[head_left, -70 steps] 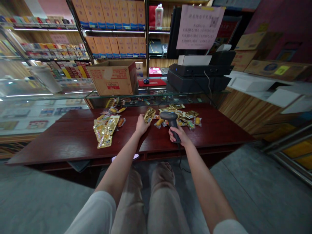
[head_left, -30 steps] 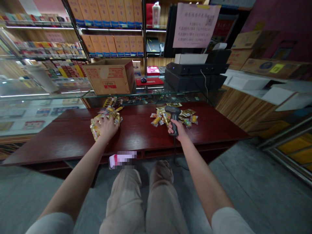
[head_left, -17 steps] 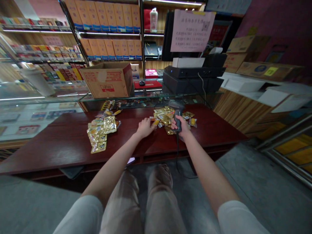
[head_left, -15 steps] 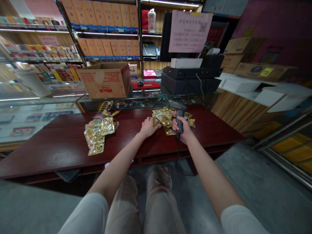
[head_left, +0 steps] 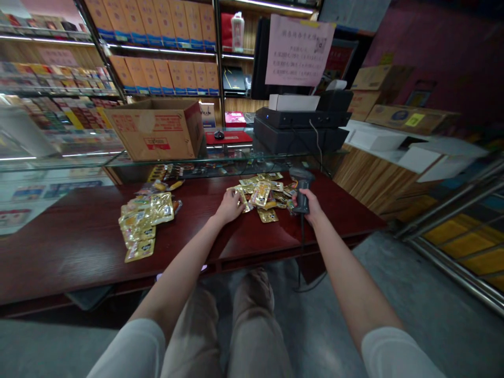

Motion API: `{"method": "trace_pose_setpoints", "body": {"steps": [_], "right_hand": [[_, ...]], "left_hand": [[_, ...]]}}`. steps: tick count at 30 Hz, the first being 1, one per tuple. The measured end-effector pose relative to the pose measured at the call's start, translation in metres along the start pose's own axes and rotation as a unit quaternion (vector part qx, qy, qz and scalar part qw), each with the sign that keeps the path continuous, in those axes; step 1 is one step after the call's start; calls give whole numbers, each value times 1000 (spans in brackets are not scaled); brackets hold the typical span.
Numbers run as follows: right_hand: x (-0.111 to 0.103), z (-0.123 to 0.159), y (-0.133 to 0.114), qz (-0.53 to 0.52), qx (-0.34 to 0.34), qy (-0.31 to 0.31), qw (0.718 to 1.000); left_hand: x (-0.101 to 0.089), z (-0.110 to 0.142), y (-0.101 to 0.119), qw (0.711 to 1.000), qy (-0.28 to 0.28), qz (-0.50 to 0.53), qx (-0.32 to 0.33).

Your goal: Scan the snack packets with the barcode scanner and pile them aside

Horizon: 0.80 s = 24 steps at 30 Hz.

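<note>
In my right hand [head_left: 312, 206] is a dark handheld barcode scanner [head_left: 303, 199], its grip wrapped by my fingers and its head above the right side of a heap of packets. My left hand [head_left: 230, 206] is at the heap's left edge, its fingers closed on a shiny gold snack packet [head_left: 243, 200]. Several more gold packets [head_left: 260, 193] lie overlapping between my hands. Farther left, another group of gold packets [head_left: 146, 220] is spread on the dark red table [head_left: 189, 239], with small yellow wrapped pieces [head_left: 160, 186] behind it.
An open cardboard box [head_left: 157, 131] stands on the glass counter behind the table. To its right are a mouse [head_left: 219, 135], a cash drawer [head_left: 299, 137] and a monitor with a pink notice [head_left: 299, 50]. The scanner's cable hangs over the table's front edge. A metal rail [head_left: 452, 268] is at right.
My left hand has shifted left and now has a gold packet at its fingers. My right hand has moved the scanner rightward, away from my left hand. The view has turned slightly.
</note>
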State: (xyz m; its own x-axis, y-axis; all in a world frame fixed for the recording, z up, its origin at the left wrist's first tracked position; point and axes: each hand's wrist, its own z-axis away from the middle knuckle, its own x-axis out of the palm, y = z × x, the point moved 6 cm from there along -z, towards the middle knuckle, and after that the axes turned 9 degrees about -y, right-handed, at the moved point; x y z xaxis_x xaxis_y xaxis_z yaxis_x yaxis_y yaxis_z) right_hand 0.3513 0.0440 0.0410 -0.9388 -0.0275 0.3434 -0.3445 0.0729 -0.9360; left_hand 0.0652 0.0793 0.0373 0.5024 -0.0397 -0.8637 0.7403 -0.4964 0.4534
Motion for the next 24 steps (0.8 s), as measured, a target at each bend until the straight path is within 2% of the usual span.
{"method": "trace_pose_setpoints", "body": {"steps": [5, 8, 11, 14, 17, 21, 24], "right_hand": [[21, 0, 7, 20, 18, -57, 998], [47, 5, 10, 46, 21, -95, 994], [81, 13, 19, 50, 54, -155, 985], [115, 21, 32, 2, 87, -228, 970], [136, 26, 43, -55, 99, -277, 954], [146, 28, 52, -66, 108, -299, 946], [147, 28, 55, -51, 115, -301, 945]], "left_hand": [[-12, 10, -44, 983, 104, 123, -93], [-8, 11, -59, 956, 94, 246, -130], [-9, 9, -59, 933, 98, 328, -111], [-18, 10, -56, 929, 131, 334, -88], [-27, 13, -52, 938, 140, 311, -66], [-33, 16, -48, 950, 129, 281, -48], [-34, 18, -46, 957, 119, 254, -71]]}}
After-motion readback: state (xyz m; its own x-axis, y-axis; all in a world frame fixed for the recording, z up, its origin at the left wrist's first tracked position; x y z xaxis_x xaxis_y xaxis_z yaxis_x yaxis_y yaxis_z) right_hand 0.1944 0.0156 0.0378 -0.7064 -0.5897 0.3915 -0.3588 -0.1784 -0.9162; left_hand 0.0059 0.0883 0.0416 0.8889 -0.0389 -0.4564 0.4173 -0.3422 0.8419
